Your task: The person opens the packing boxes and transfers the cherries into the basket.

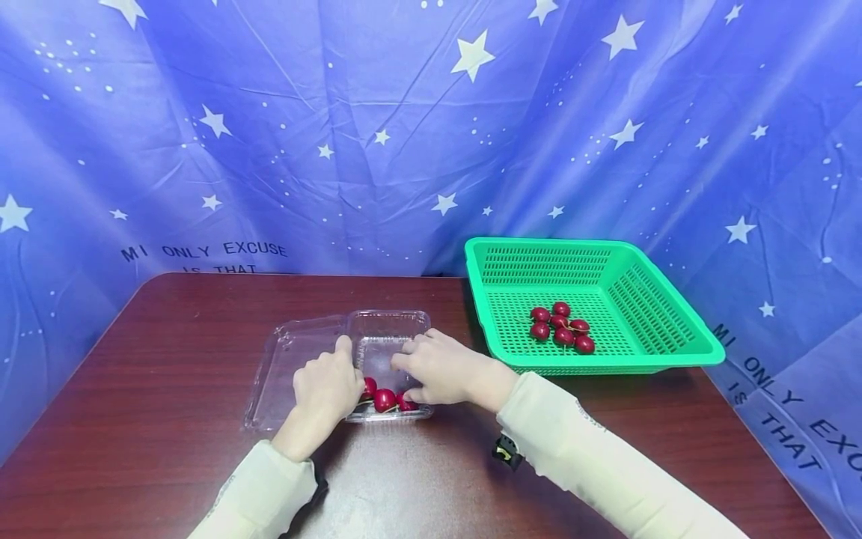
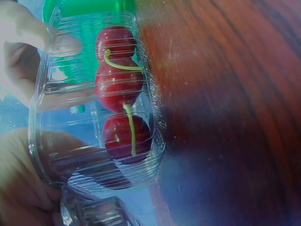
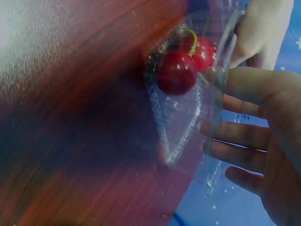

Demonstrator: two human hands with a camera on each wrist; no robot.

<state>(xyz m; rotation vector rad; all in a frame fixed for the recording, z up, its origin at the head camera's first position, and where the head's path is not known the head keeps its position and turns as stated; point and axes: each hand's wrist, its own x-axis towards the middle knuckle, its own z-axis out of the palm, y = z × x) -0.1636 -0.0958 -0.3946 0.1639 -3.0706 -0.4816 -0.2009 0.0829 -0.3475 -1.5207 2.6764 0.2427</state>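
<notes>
A clear plastic clamshell box (image 1: 387,358) lies on the table with its lid (image 1: 286,374) folded out to the left. Three dark red cherries with green stems sit in a row along its near wall, the middle cherry (image 2: 118,84) plainest in the left wrist view. My left hand (image 1: 328,382) grips the box's left rim, beside the lid's fold. Over the right rim reaches my right hand (image 1: 441,367), fingers inside the box and spread apart. Its thumb touches the rightmost cherry (image 3: 176,73).
At the back right stands a green plastic basket (image 1: 673,329) with several cherries (image 1: 562,337) on its mesh floor. A blue star-patterned curtain (image 1: 377,150) hangs behind the brown wooden table (image 1: 168,449).
</notes>
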